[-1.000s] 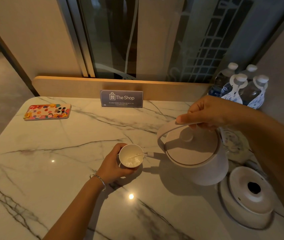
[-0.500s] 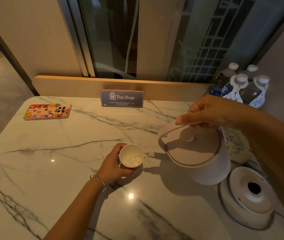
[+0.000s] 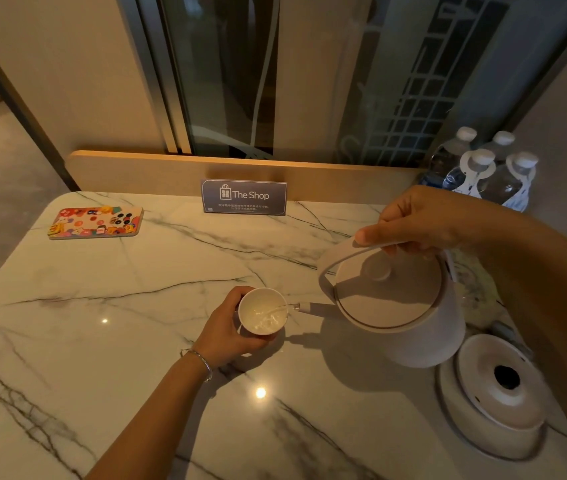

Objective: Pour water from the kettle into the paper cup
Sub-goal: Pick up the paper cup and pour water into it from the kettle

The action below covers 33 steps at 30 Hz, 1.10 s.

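A white paper cup [image 3: 263,311] stands on the marble table [image 3: 136,306] near its middle. My left hand [image 3: 226,330] wraps around the cup's left side and steadies it. My right hand [image 3: 417,220] grips the arched handle of a white kettle [image 3: 396,306], which is tilted to the left with its lid on. The thin spout reaches the cup's right rim, and a stream of water runs from it into the cup, where water ripples.
The kettle's round base [image 3: 496,393] sits at the table's right front. Several water bottles [image 3: 483,171] stand at the back right. A "The Shop" sign [image 3: 243,196] leans against the wooden back ledge. A colourful flat card [image 3: 97,221] lies back left.
The kettle stays tilted and water keeps running into the cup. Both hands hold nearly the same positions.
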Available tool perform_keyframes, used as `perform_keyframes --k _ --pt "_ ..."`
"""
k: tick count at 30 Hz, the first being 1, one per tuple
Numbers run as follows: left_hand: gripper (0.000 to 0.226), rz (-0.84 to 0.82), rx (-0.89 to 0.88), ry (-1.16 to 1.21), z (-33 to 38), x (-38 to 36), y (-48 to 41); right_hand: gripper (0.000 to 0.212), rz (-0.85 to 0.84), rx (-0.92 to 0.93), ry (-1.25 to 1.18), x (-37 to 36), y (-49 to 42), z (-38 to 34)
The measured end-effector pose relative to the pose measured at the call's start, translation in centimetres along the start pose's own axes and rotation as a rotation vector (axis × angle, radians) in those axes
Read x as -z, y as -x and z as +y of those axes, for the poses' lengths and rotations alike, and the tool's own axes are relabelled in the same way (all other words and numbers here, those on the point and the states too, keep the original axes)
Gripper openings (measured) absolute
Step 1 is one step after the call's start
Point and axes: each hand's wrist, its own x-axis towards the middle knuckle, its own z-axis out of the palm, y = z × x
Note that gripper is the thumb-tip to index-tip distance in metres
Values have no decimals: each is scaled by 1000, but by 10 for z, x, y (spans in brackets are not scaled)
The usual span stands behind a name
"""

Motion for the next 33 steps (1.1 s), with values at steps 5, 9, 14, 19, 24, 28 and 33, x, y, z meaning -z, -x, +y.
perform_keyframes --k 5,9,14,19,24,28,33 --pt "71 0 -2 1 -1 0 -1 39 -12 7 -9 2 2 -1" --pt "70 3 3 1 0 0 0 40 -25 15 -15 2 2 0" --pt "70 7 7 1 -1 0 0 40 -39 14 -25 2 2 -1" --pt "70 -1 0 9 -2 0 0 40 -37 16 -24 3 3 -2" --pt "70 -1 -8 13 -1 0 0 39 -27 7 -14 4 4 -2" --pt "71 -3 -7 26 -1 0 0 39 -17 -8 -20 6 4 -3" --pt "70 4 -8 19 -2 -1 0 39 -26 -7 -26 8 5 -3"
